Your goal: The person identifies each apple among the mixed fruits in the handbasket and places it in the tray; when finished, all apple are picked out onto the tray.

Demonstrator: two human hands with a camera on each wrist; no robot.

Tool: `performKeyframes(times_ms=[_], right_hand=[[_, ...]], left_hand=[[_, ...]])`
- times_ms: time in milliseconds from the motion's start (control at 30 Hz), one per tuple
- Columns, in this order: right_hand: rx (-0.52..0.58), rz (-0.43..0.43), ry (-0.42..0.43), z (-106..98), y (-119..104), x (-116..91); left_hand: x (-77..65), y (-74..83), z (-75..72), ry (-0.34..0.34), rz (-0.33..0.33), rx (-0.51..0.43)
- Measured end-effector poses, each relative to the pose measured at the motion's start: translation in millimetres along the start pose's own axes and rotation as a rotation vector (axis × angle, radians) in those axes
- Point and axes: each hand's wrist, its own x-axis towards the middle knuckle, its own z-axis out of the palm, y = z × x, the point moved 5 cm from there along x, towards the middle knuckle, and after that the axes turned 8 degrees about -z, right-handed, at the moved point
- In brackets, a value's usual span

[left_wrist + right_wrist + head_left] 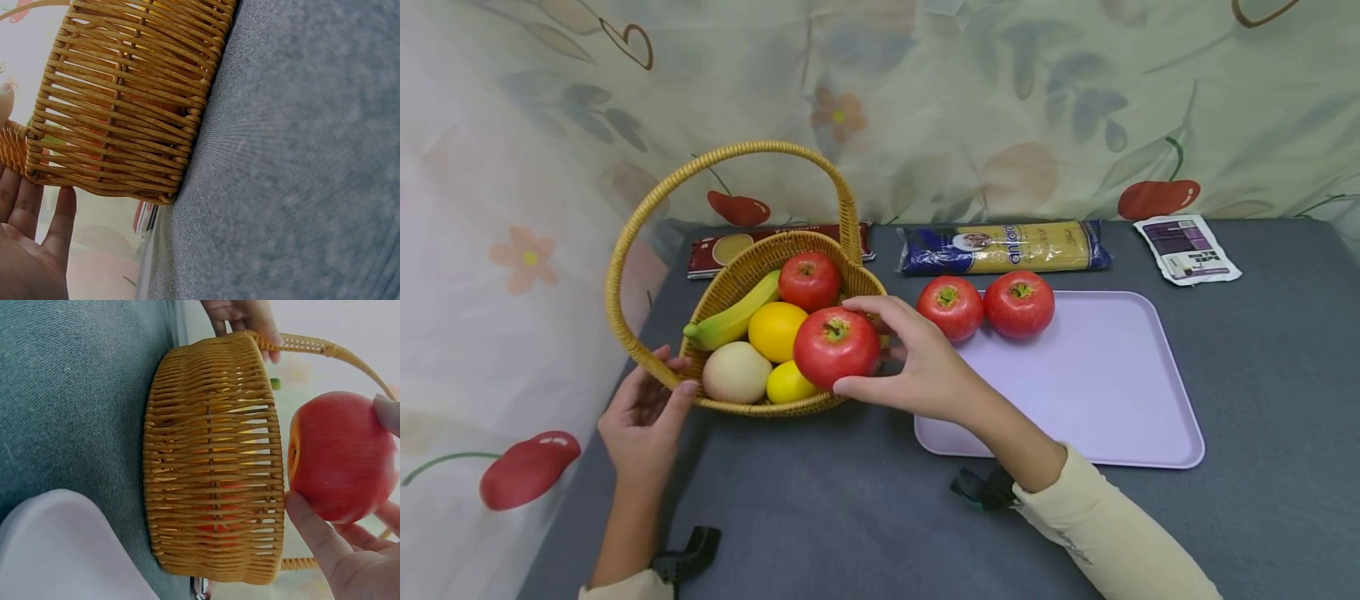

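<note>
My right hand (925,362) holds a red apple (837,348) between thumb and fingers, over the right side of a wicker basket (805,408). In the right wrist view the apple (344,456) is just above the basket's rim. Inside the basket are another red apple (809,282), a yellow-green banana (733,317), a pale round fruit (737,372) and two yellow fruits, one of them (777,332) in the middle. At the basket's left end, my left hand (643,417) grips the foot of the arched handle (617,292), its thumb in front and fingers behind.
Right of the basket lies a lilac tray (1075,392) with two red apples (1019,305) at its back left corner. Along the back lie a dark red packet (722,250) behind the basket, a blue-and-yellow pasta packet (1007,248) and a white-and-purple pouch (1187,250). A patterned cloth hangs behind.
</note>
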Motion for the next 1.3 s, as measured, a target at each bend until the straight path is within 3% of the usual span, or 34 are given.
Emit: performKeyframes(times_ms=[533,1300], right_hand=[[-0.010,0.060,0.047,-20,-2,-15],[-0.062,0.073,0.142,-57,-4,-34]], left_hand=[[-0.2,1.3,0.8,-0.005,0.007,-0.006],[-1.1,13.0,7.9,-0.006,0.002,0.005]])
